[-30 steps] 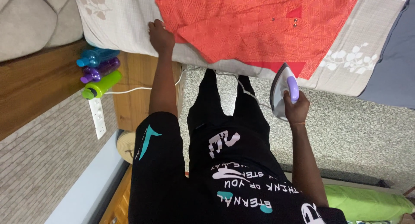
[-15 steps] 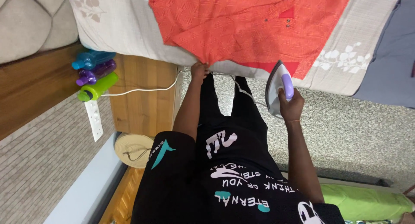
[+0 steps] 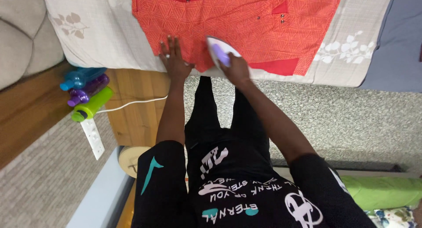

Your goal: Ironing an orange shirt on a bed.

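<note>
Right hand [image 3: 236, 68] on iron [image 3: 220, 53] — orange shirt [image 3: 246, 21]

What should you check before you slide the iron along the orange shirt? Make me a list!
1. Right hand has a firm grip on the iron: ok.
2. Left hand lies flat on the orange shirt, beside the iron, not under it: ok.
3. Shirt spread on the bed sheet: ok.
4. Folded sleeve near the iron smooth: cannot tell.
5. White cord free of the legs: cannot tell.
6. Iron's heat: cannot tell.
</note>
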